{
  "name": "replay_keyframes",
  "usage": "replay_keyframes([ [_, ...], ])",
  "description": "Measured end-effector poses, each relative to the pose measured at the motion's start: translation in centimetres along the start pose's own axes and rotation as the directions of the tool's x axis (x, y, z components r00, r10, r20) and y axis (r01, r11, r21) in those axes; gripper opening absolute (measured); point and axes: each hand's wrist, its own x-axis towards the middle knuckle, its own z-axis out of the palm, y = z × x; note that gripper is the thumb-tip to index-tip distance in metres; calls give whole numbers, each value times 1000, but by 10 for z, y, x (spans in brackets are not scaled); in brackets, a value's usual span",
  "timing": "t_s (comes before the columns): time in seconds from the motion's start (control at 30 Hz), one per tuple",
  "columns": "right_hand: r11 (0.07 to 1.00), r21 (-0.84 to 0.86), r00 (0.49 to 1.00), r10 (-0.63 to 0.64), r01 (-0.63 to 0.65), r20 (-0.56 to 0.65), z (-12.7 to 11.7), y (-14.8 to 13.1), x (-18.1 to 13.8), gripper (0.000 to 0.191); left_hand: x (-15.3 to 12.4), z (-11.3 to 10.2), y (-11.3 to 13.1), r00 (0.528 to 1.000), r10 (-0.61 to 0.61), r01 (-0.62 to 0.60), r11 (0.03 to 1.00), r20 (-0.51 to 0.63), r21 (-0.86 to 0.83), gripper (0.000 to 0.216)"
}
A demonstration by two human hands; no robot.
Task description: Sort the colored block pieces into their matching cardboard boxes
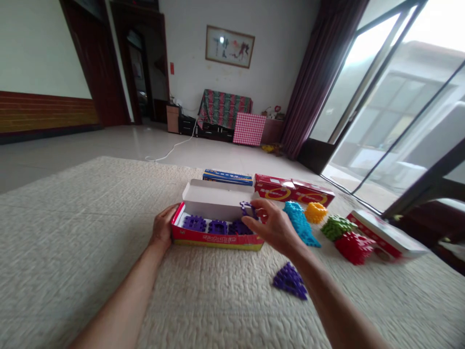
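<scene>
2 hands, apart: left hand (162,227) against the left end of 1 open red box (218,245), grip not discernible; right hand (271,220), thumb and fingers pinching 1 purple piece (246,209) over the box's right part. Inside the box: purple pieces (195,223), in a row. On the quilted cover (203,300), right: 1 purple triangular item (289,279); beyond it, 1 blue stack (302,227), 1 yellow stack (316,212).

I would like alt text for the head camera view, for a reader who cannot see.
A right hand holds a purple toothed piece at an open red box with more purple pieces inside; the left hand touches its left end. Blue pieces, yellow pieces, green pieces and red pieces lie to the right on a beige cover.
</scene>
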Motion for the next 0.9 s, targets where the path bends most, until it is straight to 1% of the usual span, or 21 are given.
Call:
replay_keyframes([
  [0.1, 988, -145, 992, -37, 54, 122, 29, -27, 6, 40, 0, 0, 0, 1000, 4, -4, 1000, 17, 13, 39],
  [0.2, 970, -237, 976, -2, 55, 218, 51, -40, 10, 39, 0, -1, -2, 1000, 3, -3, 1000, 13, 13, 40],
  [0.27, 957, -286, 970, 33, 39, 242, 60, -43, 11, 39, 1, -1, -3, 1000, -6, 6, 1000, 19, -3, 40],
  [0.4, 952, -305, 977, 44, 23, 209, 64, -42, 10, 44, 0, -1, -2, 999, -3, 4, 1000, 47, -14, 39],
  [0.47, 964, -265, 987, 7, 35, 158, 59, -39, 10, 46, -1, 0, 0, 999, -13, 13, 1000, 33, -11, 40],
  [0.53, 976, -207, 996, -46, 60, 73, 46, -31, 11, 41, -1, 1, 2, 999, -28, 29, 999, 25, -18, 40],
  [0.6, 983, -161, 995, -92, 85, -39, 29, -16, 13, 32, -2, 1, 2, 999, -36, 36, 999, 25, -29, 39],
  [0.67, 986, -147, 984, -99, 77, -149, 9, 7, 14, 26, -1, 1, 1, 999, -37, 38, 999, 27, -34, 37],
  [0.7, 987, -156, 976, -78, 46, -202, -1, 21, 14, 25, -1, 1, 0, 999, -37, 38, 999, 23, -35, 36],
  [0.73, 986, -166, 968, -32, -10, -250, -10, 36, 14, 24, -1, 1, -1, 999, -40, 40, 999, 20, -36, 35],
  [0.8, 970, -186, 950, 95, -156, -299, -26, 65, 11, 23, -1, 1, -2, 999, -48, 48, 998, 5, -45, 35],
  [0.87, 935, -219, 944, 224, -278, -241, -36, 90, 7, 27, 0, 1, -3, 998, -63, 62, 996, -6, -59, 36],
  [0.9, 923, -243, 949, 261, -299, -178, -39, 99, 6, 31, 0, 2, -3, 998, -70, 69, 995, -9, -65, 35],
])
